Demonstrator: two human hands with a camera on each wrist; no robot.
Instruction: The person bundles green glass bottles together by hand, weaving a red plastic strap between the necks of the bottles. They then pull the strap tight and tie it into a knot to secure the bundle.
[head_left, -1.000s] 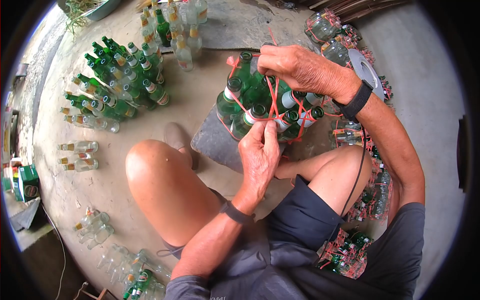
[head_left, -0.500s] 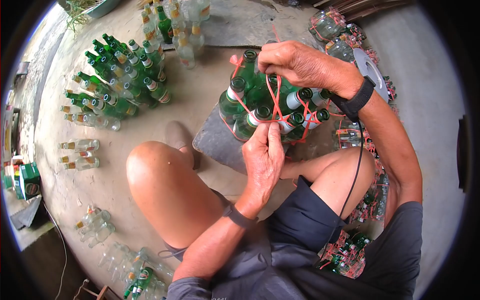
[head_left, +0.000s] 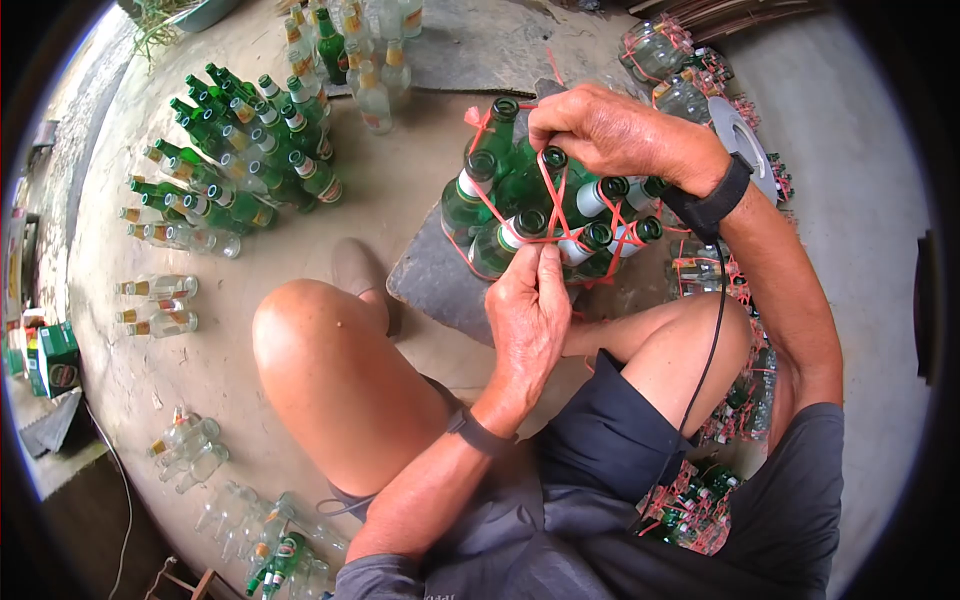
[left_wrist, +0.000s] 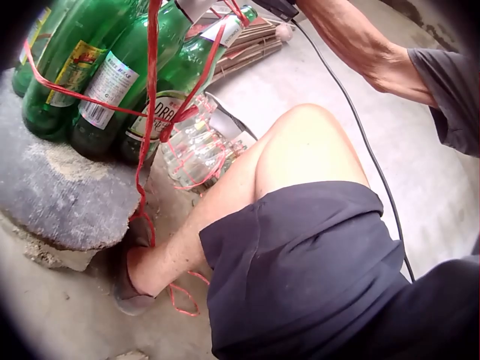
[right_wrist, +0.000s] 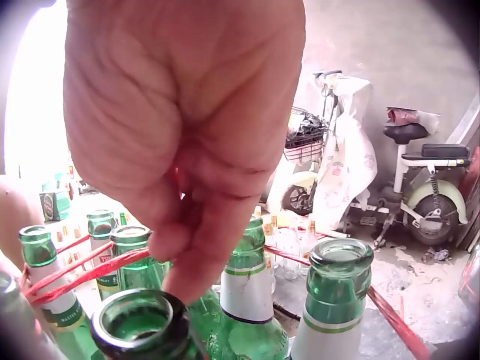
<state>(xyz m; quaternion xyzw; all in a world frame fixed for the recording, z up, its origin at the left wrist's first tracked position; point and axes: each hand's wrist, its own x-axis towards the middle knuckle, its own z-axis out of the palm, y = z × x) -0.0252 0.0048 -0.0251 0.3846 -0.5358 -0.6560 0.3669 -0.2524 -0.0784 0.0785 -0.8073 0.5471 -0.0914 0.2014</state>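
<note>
A bundle of green glass bottles (head_left: 468,207), laced with red plastic twine (head_left: 556,205), stands upright on a grey stone slab (head_left: 430,275). At the front necks my left hand (head_left: 530,310) pinches the twine between thumb and index finger. My right hand (head_left: 610,128) is over the back of the bundle, fingers curled round a strand near a middle bottle neck (head_left: 553,158). In the right wrist view its curled fingers (right_wrist: 199,247) reach down among the necks, with a speck of red between them. The left wrist view shows twine (left_wrist: 152,112) hanging down past the bottle labels.
Loose green and clear bottles (head_left: 260,150) stand in groups on the floor to the left and behind. Tied bundles (head_left: 690,265) line the right side, near a grey-white disc (head_left: 740,150). My bent knees (head_left: 310,330) flank the slab. A parked scooter (right_wrist: 427,180) is farther off.
The bundle and both hands sit slightly farther right in the head view. The right hand has shifted a little around the middle neck, and the crossing strands lie closer to that neck.
</note>
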